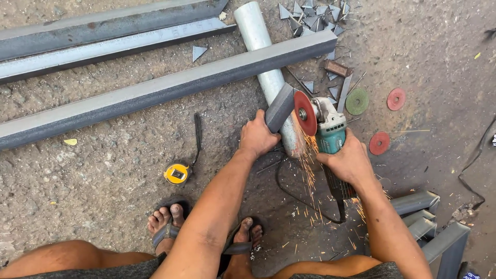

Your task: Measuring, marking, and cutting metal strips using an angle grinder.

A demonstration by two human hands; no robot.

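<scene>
Crouching over rough concrete floor (103, 196), sandalled feet planted. Left hand (257, 137) wrapping tight around a short steel offcut (279, 107), propping it against the pale round pipe (263, 62). Right hand (350, 161) clenching the teal angle grinder (329, 135), red disc (305, 112) biting the offcut's end, sparks spraying down. Grinding mid-pass, apparently; needing steady pressure and a firm brace next. Lying nearby: yellow tape measure (176, 173), spare discs (380, 143), long square tube (165, 88).

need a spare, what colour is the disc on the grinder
Red; the disc on the grinder shows best in the head view.
</scene>
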